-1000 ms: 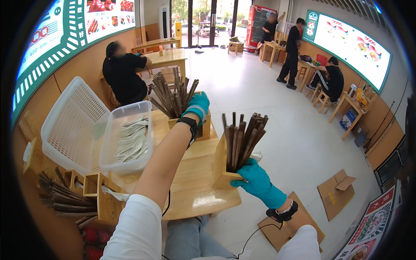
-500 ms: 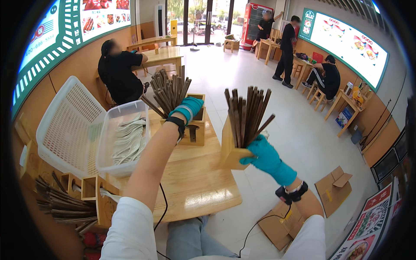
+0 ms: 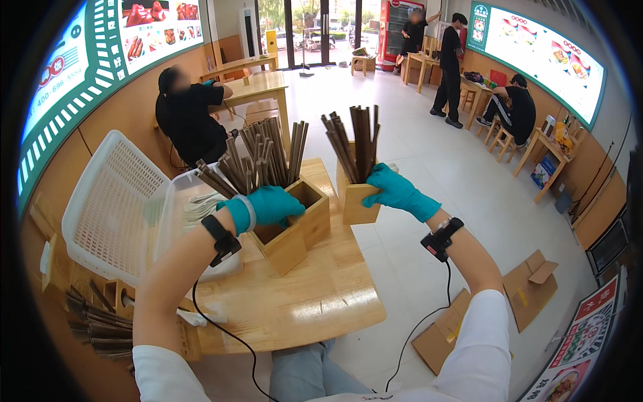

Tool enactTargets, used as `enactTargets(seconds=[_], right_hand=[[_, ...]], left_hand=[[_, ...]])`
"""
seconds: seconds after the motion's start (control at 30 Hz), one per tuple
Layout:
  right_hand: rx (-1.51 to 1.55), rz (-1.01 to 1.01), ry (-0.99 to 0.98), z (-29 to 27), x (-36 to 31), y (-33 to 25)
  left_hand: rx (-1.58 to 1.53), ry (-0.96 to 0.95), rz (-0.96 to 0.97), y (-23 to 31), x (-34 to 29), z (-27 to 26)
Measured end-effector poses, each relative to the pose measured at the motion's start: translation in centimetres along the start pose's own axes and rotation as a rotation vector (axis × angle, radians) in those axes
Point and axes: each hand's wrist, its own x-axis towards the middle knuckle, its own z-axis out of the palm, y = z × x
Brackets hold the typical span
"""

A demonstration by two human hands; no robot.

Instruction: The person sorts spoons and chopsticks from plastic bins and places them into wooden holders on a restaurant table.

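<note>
My left hand (image 3: 262, 208), in a teal glove, is closed on the wall of a wooden chopstick holder (image 3: 284, 251) on the table. Brown chopsticks (image 3: 264, 157) stand bunched at its far side, while its nearer compartments look bare; the fingertips are partly hidden by the wall. To the right, my gloved right hand (image 3: 400, 192) grips a second, narrower wooden chopstick holder (image 3: 360, 204) by its near end, at the table's right edge. A smaller bunch of chopsticks (image 3: 362, 144) leans out of that one. Whether its base touches the table I cannot tell.
Left of my hands are a white perforated basket (image 3: 107, 214) and a clear bin (image 3: 175, 194) with white spoons. More chopsticks (image 3: 100, 328) lie at the lower left. Cables hang from both wrists. Flattened cardboard (image 3: 529, 288) lies on the floor; a seated person (image 3: 191, 117) is beyond the table.
My left hand has moved off the upright chopsticks to the holder's wall, and that holder is now turned and nearer. The right-hand holder has shifted slightly left and away from me.
</note>
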Motion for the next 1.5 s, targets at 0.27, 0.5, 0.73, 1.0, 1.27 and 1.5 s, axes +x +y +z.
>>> enactTargets(seconds=[0.27,0.5,0.73,1.0,1.27,1.5], right_hand=[[-0.013,-0.038,-0.055,4.2,7.3,2.3],[-0.006,-0.056,-0.102,6.5,11.7,4.0],[0.026,-0.101,-0.123,7.4,14.1,2.9],[0.022,-0.149,-0.14,8.8,14.8,1.8],[0.009,-0.113,-0.175,9.5,15.5,2.7],[0.05,-0.16,-0.185,9.7,16.2,2.9]], left_hand=[[-0.017,0.03,-0.02,-0.7,0.0,1.1],[0.217,-0.007,0.003,0.3,0.3,0.4],[0.142,0.066,0.15,-0.6,0.1,1.1],[0.358,-0.017,0.192,3.7,-1.7,1.0],[0.4,0.017,0.177,4.9,-1.7,0.7],[0.411,0.029,0.225,4.7,-2.3,1.6]])
